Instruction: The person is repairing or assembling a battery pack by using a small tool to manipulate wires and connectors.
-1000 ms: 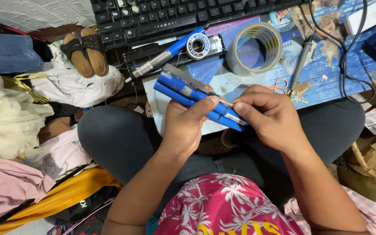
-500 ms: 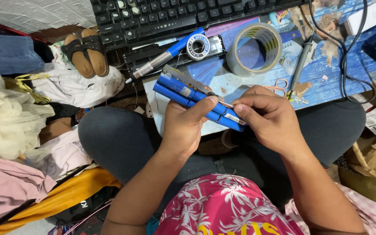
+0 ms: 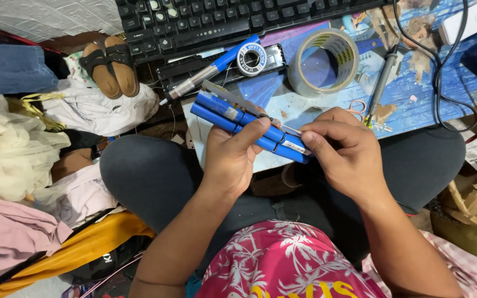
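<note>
Your left hand (image 3: 233,157) is clamped around a pack of blue cylindrical cells (image 3: 247,124), thumb laid across the top, holding the pack slantwise in the middle of the frame just above your lap. Your right hand (image 3: 346,157) is pinched shut on the lower right end of the pack, where a thin metal strip (image 3: 292,131) pokes out between the cells and your fingertips. Compared with a second ago, almost nothing has moved: the pack sits at the same angle, the left grip is the same, and the right hand has only drawn in a touch tighter at that end, so the work looks to be a fine, steady one on the strip or the cell end rather than any shift of the pack. Beyond your hands, the blue patterned worktop (image 3: 432,94) carries a roll of clear tape (image 3: 327,60) in the upper middle, a soldering iron (image 3: 379,88) to its right, a spool of solder wire (image 3: 251,57) and a blue-handled tool (image 3: 216,66) to its left, and a black keyboard (image 3: 222,19) along the top edge. A pair of sandals (image 3: 109,63) lies at upper left among heaped cloth.
</note>
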